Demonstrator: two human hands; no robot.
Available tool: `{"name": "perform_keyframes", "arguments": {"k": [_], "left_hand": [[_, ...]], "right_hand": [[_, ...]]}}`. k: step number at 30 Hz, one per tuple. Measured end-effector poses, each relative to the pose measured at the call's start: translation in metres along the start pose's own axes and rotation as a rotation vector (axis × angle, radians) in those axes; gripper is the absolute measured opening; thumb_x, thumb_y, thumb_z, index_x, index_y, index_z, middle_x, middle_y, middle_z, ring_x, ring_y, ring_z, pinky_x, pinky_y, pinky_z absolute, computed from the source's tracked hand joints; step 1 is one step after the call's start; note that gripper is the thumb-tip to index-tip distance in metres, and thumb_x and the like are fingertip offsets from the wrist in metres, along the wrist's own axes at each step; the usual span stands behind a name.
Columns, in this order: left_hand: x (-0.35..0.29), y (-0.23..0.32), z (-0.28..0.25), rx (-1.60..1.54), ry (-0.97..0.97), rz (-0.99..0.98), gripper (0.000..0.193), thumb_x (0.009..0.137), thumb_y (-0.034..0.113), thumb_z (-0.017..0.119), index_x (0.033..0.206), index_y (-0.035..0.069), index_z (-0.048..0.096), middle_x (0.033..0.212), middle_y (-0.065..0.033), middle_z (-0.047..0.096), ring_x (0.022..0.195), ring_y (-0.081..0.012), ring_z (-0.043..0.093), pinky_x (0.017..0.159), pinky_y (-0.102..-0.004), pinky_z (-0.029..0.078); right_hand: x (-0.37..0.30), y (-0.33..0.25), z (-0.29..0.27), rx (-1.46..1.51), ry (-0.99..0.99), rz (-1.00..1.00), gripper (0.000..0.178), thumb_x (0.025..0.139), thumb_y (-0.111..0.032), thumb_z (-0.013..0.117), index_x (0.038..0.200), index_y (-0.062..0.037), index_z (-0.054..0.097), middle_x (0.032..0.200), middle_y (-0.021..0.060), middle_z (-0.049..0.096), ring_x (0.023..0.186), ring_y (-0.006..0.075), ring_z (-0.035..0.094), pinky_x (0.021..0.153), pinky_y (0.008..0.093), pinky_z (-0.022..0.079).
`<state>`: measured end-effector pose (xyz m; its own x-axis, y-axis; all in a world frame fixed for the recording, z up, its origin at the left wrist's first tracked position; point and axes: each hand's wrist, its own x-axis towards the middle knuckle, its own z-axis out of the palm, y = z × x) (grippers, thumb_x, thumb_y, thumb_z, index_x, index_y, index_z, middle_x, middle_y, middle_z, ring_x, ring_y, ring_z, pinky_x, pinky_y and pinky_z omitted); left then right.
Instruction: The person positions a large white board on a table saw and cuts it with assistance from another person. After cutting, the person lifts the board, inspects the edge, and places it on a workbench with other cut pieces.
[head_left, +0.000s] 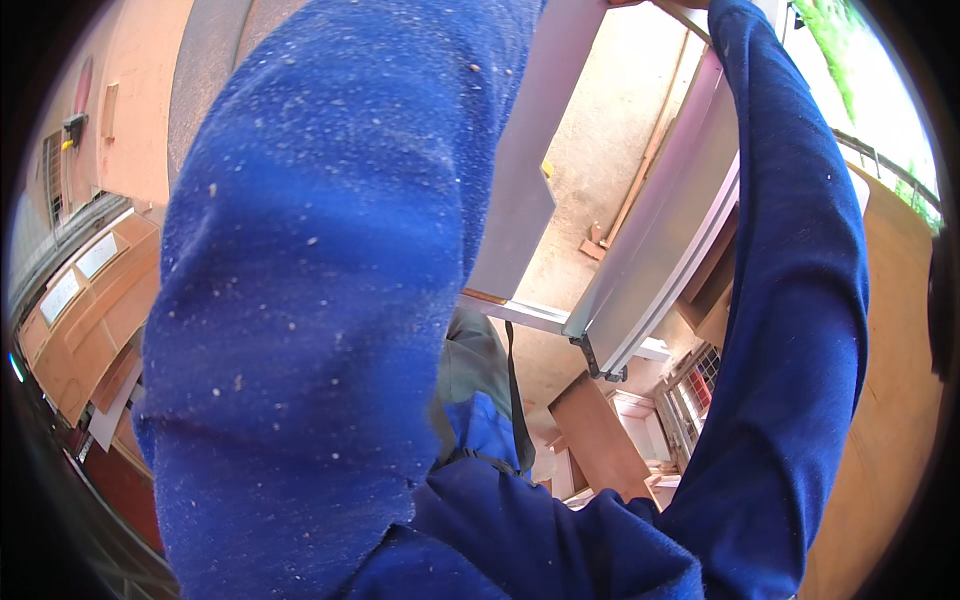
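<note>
We have both arms in dusty blue sleeves raised overhead, and neither hand shows: the left hand is hidden behind its own sleeve (pixel 310 300), the right hand runs off the top edge beyond its sleeve (pixel 800 280), so we cannot tell whether either is spread, narrowed or gripping. Between the arms stands a long grey aluminium frame section (pixel 665 230), its long axis running from lower left up to upper right, with a second grey bar (pixel 525 170) beside it. The frame lies just beside our right sleeve, so the right arm is nearer.
</note>
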<state>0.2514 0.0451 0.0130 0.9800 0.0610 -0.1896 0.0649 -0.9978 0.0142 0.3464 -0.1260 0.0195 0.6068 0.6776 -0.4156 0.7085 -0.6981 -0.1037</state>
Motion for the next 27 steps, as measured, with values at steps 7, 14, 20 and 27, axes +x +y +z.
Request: {"name": "perform_keyframes", "arguments": {"k": [7, 14, 20, 27], "left_hand": [[-0.112, 0.058, 0.042, -0.317, 0.396, -0.141, 0.050, 0.102, 0.012, 0.049, 0.152, 0.009, 0.047, 0.159, -0.0215, 0.041, 0.147, -0.0385, 0.041, 0.120, -0.0387, 0.039], [-0.457, 0.132, 0.094, -1.259, 0.102, -0.163, 0.033, 0.093, 0.015, 0.070, 0.125, 0.006, 0.071, 0.109, -0.0153, 0.076, 0.099, -0.0306, 0.073, 0.089, -0.0398, 0.058], [-0.661, 0.103, 0.218, -1.234, -0.198, -0.911, 0.029, 0.094, 0.019, 0.072, 0.116, 0.000, 0.073, 0.103, -0.0134, 0.078, 0.090, -0.0198, 0.075, 0.083, -0.0360, 0.059], [-0.656, -0.056, 0.429, -1.164, -0.326, -0.913, 0.043, 0.100, 0.040, 0.065, 0.130, 0.008, 0.066, 0.103, -0.0035, 0.073, 0.078, -0.0163, 0.071, 0.062, -0.0349, 0.056]], "right_hand": [[0.020, 0.023, 0.000, 0.035, -0.010, -0.072, 0.158, 0.049, -0.062, 0.097, 0.167, -0.0261, -0.002, 0.166, 0.0335, -0.015, 0.153, 0.0532, -0.012, 0.124, 0.0650, 0.007], [0.095, 0.102, 0.033, -0.127, 0.240, -0.409, 0.128, 0.062, -0.083, 0.078, 0.165, -0.0371, 0.018, 0.168, 0.0241, 0.022, 0.156, 0.0495, 0.006, 0.122, 0.0659, 0.017], [0.065, 0.081, 0.021, -0.075, 0.146, -0.276, 0.113, 0.076, -0.073, 0.075, 0.164, -0.0229, 0.026, 0.158, 0.0344, 0.036, 0.150, 0.0422, 0.035, 0.119, 0.0435, 0.036], [-0.168, -0.094, 0.110, 0.317, 0.531, -0.227, 0.076, 0.084, -0.041, 0.083, 0.147, -0.0094, 0.053, 0.140, 0.0174, 0.063, 0.126, 0.0317, 0.063, 0.104, 0.0400, 0.050]]}}
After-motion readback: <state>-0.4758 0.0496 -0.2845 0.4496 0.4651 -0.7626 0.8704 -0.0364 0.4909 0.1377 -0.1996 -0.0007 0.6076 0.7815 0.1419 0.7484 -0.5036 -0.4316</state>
